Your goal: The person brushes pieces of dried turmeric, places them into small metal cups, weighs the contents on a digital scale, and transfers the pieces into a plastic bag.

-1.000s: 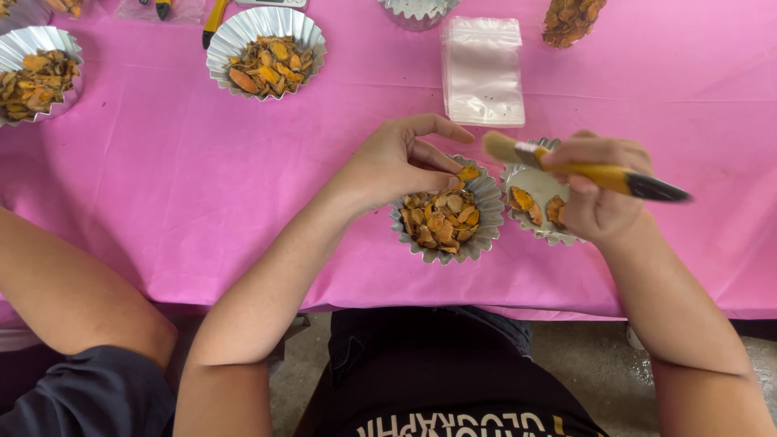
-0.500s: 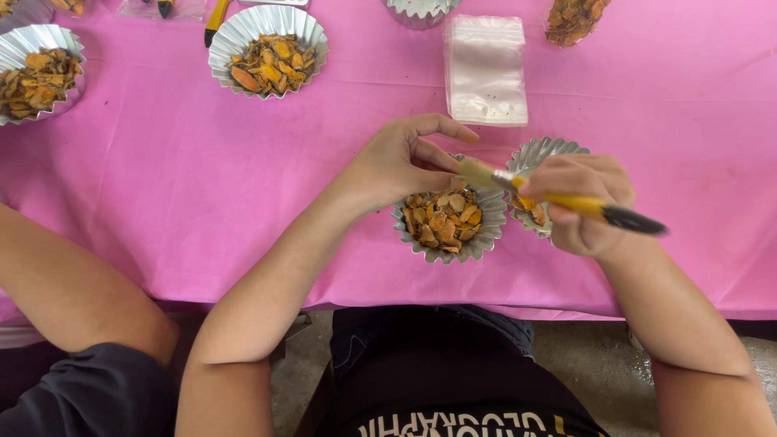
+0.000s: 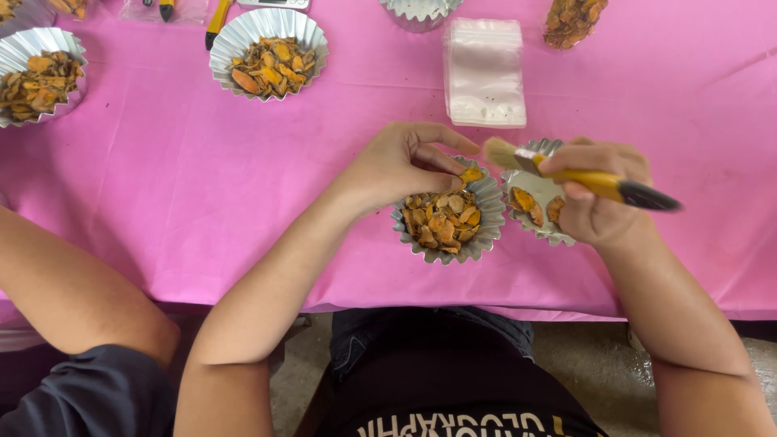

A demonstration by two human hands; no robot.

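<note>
While a neighbour's bare arm (image 3: 73, 299) rests at the far left, the left hand (image 3: 401, 162) pinches one small orange chip (image 3: 471, 174) between thumb and fingertips, just above the foil cup (image 3: 486, 235) of similar dried slices. It looks light, stiff and brittle — best held gently by its edges, or it may snap. To the right, the right hand (image 3: 595, 202) is closed around the yellow handle of a brush (image 3: 566, 171), bristles pointing toward the chip — over a second foil cup (image 3: 530, 222) holding only a few pieces.
</note>
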